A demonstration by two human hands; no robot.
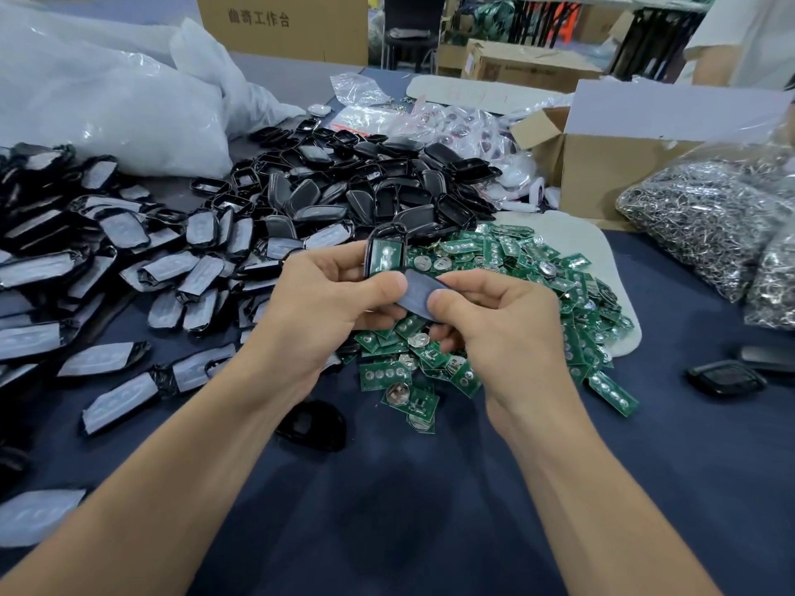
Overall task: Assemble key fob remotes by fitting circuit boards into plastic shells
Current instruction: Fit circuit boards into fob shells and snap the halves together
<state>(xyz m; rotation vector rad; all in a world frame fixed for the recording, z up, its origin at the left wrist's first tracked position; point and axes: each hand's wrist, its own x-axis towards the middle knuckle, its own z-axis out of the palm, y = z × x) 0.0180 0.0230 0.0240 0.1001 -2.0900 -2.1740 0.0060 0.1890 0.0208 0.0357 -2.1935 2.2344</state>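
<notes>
My left hand (320, 305) grips a black plastic shell (384, 251) that stands upright with a green circuit board seated inside it. My right hand (490, 320) pinches a dark cover piece (418, 294) between thumb and fingers, just below and touching the shell. Both hands hover over a heap of green circuit boards (507, 294) with round battery clips. Behind it lies a pile of empty black shells (365, 191).
Film-wrapped black fobs (107, 268) are spread over the left of the dark blue table (387, 509). One black shell (312, 425) lies under my left wrist, another shell (727, 378) at the right. Bags of metal rings (705, 212), a cardboard box (611, 165) and white plastic bags (107, 105) stand behind.
</notes>
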